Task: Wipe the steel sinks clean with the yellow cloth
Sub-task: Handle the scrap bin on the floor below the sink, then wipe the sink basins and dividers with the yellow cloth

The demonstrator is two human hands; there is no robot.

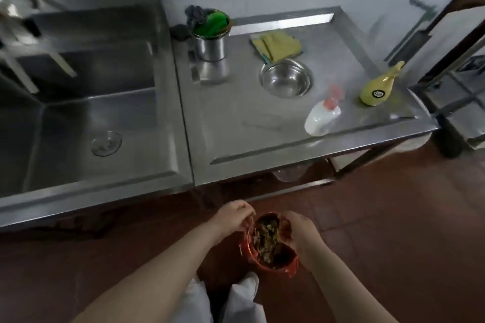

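Note:
A deep steel sink [86,118] fills the left side, with its drain [106,143] near the front. The yellow cloth [277,46] lies folded at the back of the steel counter [236,126] to the right of the sink. Low in the middle, above the red floor, both hands hold a small red tub [273,259] full of food scraps. My left hand [236,217] grips its left rim with curled fingers. My right hand [299,231] grips its right rim.
On the counter stand a steel cup [211,42] holding green and dark scrubbers, a steel bowl [286,77], a white pump bottle [321,118] and a yellow bottle [378,85]. A metal rack [456,92] stands at the right. A tap [15,8] is at the far left.

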